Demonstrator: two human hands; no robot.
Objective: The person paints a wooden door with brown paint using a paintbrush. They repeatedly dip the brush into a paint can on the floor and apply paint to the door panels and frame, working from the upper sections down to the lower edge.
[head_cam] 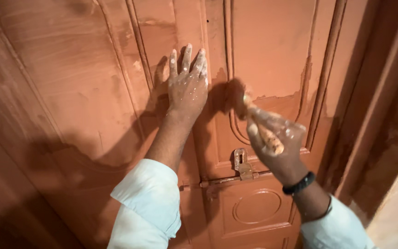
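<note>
Left hand flat, fingers spread, on terracotta-painted panelled wooden door. Right hand grip closed around paint-smeared brush handle, bristles at centre panel edge. Painted metal latch just below.

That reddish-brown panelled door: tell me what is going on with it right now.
A person in pale sleeves is working on the reddish-brown panelled wooden door. The left hand, speckled with white flecks, lies flat with fingers spread against the door's middle upright. The right hand, a black band at its wrist, grips a paint-smeared wooden-handled brush whose blurred head meets the right panel. A painted metal latch sits just below.
</note>
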